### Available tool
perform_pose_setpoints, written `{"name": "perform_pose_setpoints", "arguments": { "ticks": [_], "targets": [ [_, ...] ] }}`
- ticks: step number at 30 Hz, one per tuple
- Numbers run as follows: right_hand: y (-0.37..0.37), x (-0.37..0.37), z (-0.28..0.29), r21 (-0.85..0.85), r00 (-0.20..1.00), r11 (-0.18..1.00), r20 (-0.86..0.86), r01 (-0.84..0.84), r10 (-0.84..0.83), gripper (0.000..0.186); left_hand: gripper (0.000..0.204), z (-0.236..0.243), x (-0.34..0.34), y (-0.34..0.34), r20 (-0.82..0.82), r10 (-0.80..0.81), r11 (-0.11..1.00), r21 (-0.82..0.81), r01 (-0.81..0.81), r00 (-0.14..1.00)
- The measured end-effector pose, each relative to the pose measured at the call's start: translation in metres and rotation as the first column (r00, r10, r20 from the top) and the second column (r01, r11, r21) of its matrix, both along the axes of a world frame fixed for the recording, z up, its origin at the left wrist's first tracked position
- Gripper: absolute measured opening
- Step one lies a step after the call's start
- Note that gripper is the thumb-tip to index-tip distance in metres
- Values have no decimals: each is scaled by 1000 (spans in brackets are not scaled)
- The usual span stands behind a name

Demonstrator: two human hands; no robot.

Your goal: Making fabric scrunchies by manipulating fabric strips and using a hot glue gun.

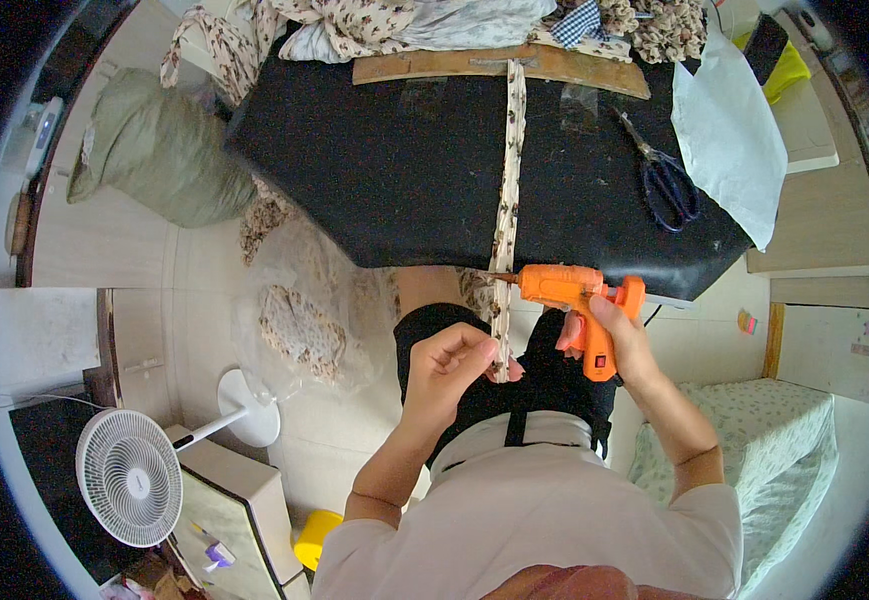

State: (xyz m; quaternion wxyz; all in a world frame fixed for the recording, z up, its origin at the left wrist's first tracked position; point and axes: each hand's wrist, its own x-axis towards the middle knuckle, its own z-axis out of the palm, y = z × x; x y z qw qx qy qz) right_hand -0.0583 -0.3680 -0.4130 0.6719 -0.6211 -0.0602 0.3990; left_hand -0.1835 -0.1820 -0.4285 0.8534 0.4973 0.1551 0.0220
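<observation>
A narrow cream fabric strip with dark print runs from the wooden board down across the black work surface and past its near edge. My left hand is closed on the lower end of the strip, thumb and fingers pinching it. My right hand grips an orange hot glue gun, its nozzle at the strip just below the surface's edge. Dark-handled scissors lie to the right, beside a pale sheet.
Bundles of printed fabric line the far edge. A grey-green sack and a plastic bag of cloth scraps are at left, with a white fan lower left. A covered piece of furniture stands at right.
</observation>
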Motion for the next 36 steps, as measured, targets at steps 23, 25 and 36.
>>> {"name": "perform_pose_setpoints", "arguments": {
  "ticks": [23,25,36],
  "targets": [
    [-13,-23,-22,96,984,995,-171,-38,54,35,20,-24,-3,-10,-40,98,990,109,-93,994],
    [-11,-23,-20,83,990,996,-134,-33,44,35,22,-27,-3,-10,-34,110,988,114,-105,993],
    [-8,-22,-18,29,996,999,-88,-24,27,38,28,-23,-14,-15,-122,61,997,47,-56,991]
  ]
}}
